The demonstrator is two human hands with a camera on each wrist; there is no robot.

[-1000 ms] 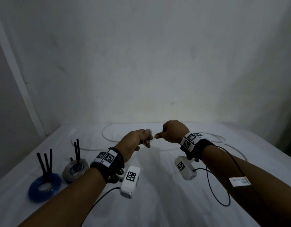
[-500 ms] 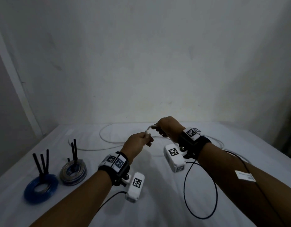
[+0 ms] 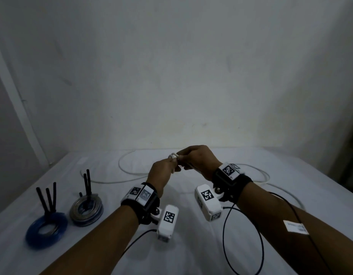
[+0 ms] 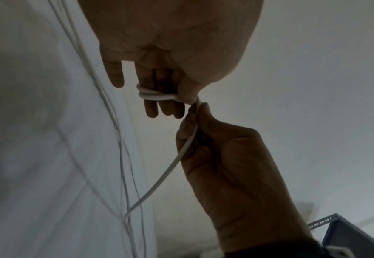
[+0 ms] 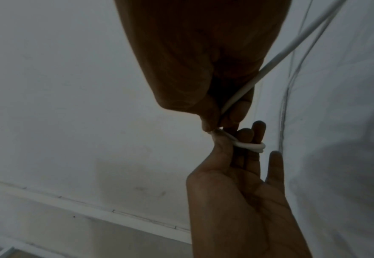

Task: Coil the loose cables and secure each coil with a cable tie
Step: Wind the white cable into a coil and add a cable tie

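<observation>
A white cable (image 3: 173, 156) is wound in two small turns round my left hand's fingers (image 4: 154, 106), and my thumb pins it there. My left hand (image 3: 164, 171) is raised above the white table (image 3: 191, 245). My right hand (image 3: 197, 160) is just right of it, touching it, and pinches the cable (image 5: 236, 97) between thumb and fingers right beside the turns (image 5: 251, 146). In the left wrist view the cable (image 4: 170, 167) runs from my right hand (image 4: 206, 139) down to the table. The rest of it lies in loose loops (image 3: 130, 171) behind my hands.
At the left of the table lie a blue coil (image 3: 46, 232) and a grey coil (image 3: 86, 213), each with black cable ties standing up from it. More white cable (image 3: 261, 174) trails to the right. Black wrist-camera leads (image 3: 243, 245) hang under my forearms. A wall stands close behind.
Both hands have lifted and closed together. My right hand has carried the cable up and over, and small turns now sit round my left fingers.
</observation>
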